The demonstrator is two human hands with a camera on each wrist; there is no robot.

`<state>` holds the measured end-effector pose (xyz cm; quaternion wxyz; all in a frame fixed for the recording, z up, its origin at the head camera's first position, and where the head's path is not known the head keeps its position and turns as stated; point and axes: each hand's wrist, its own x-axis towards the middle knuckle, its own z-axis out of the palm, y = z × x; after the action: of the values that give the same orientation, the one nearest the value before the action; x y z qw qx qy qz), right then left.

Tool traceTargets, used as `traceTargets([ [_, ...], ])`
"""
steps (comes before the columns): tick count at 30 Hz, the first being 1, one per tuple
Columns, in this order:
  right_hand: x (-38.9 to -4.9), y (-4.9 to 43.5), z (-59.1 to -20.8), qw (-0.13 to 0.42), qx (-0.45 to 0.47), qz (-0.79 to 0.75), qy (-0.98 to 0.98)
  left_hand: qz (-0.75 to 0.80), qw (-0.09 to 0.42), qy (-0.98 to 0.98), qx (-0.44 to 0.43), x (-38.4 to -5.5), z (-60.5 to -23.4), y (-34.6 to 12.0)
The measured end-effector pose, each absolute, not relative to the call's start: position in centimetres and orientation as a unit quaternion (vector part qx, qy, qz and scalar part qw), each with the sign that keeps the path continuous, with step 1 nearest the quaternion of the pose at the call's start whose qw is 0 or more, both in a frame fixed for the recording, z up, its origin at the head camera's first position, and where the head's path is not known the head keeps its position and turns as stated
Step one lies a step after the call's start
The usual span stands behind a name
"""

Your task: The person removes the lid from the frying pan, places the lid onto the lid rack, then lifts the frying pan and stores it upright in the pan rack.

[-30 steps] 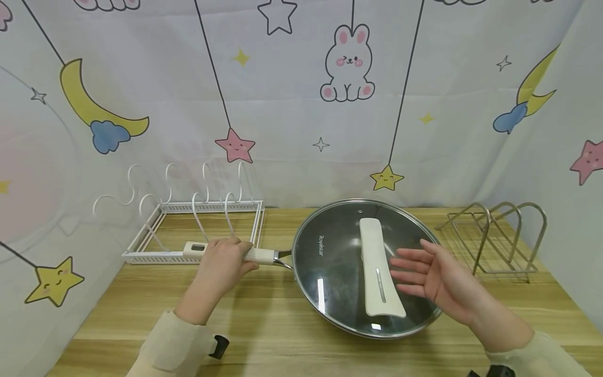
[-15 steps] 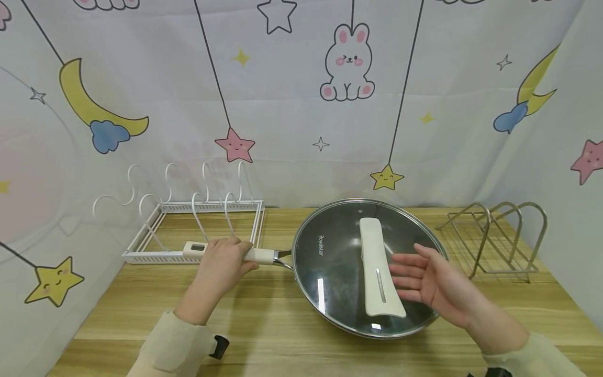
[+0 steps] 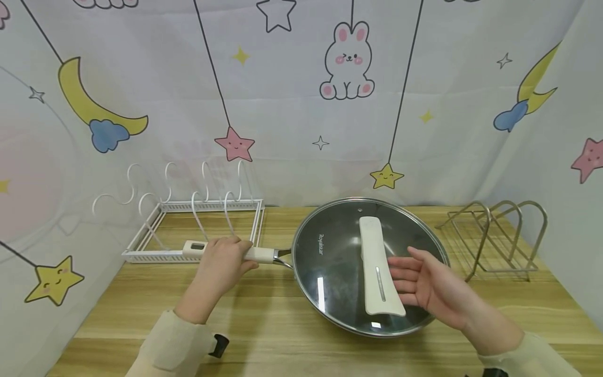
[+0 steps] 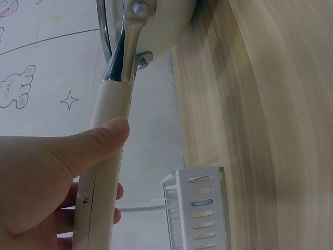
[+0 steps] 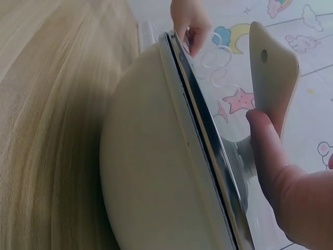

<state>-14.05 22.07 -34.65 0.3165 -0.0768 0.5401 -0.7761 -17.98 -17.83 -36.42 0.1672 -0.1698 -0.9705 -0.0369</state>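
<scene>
Your left hand (image 3: 225, 264) has fingers clamped round the handle (image 3: 260, 255) of the pan (image 5: 145, 156), on the table (image 3: 264, 340). Your right hand (image 3: 435, 290), fingers extended, has edged to the grip (image 3: 377, 262) of the lid (image 3: 336, 272), seemingly within reach.

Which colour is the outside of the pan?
Cream; the pan's outside shows best in the right wrist view.

A round cream pan (image 5: 140, 156) has a grey glass lid (image 3: 344, 267); three o'clock, bronze wire rack (image 3: 518, 230); yellow-brown streaked wooden worktop (image 3: 278, 340).
</scene>
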Motion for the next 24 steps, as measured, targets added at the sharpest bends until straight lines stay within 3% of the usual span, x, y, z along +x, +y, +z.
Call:
traceTargets([
  [24, -13.82, 21.03, -35.05, 0.342, -0.065, -0.779, 0.522, -0.043, 0.175, -0.969, -0.171, -17.95, -36.63, -17.96],
])
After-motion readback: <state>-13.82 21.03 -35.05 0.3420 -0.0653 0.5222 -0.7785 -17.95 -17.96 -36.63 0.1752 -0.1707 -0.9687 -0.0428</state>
